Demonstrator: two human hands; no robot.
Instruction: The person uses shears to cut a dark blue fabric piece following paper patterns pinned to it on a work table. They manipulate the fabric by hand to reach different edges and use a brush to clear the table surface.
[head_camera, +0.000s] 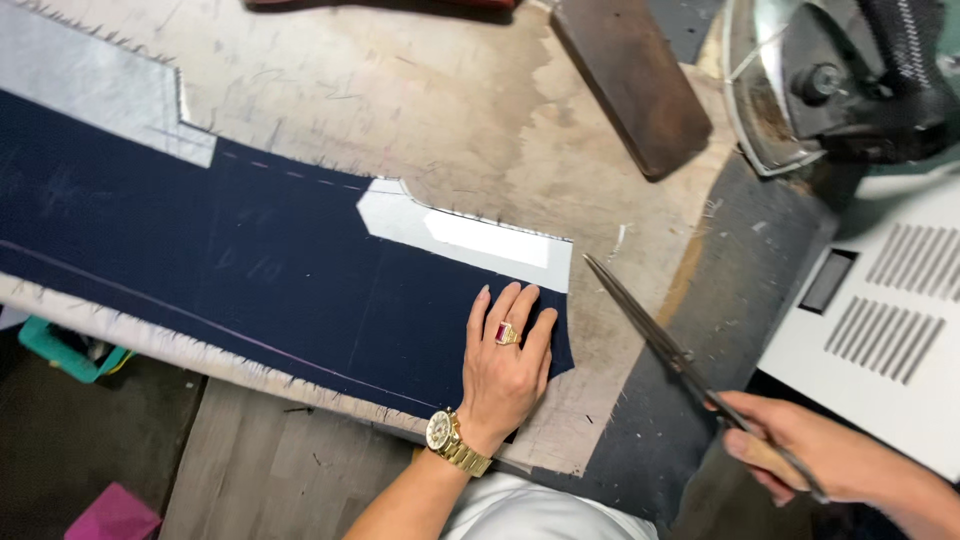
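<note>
A long piece of navy cloth (250, 250) with white chalk lines and pale grey lining patches (470, 235) lies across a worn beige worktable (420, 90). My left hand (508, 360), with a gold watch and a red-stone ring, rests flat on the cloth's right end, fingers together. My right hand (810, 455) is at the lower right, closed around the handles of long dark tailor's scissors (660, 340). The blades are shut and point up-left toward the cloth's right edge, a short way from it.
A dark brown wooden block (630, 80) lies at the top. A metal machine (830, 80) and a white vented casing (890, 320) stand at the right. A teal bin (60, 350) and a pink object (110, 515) sit below the table's left edge.
</note>
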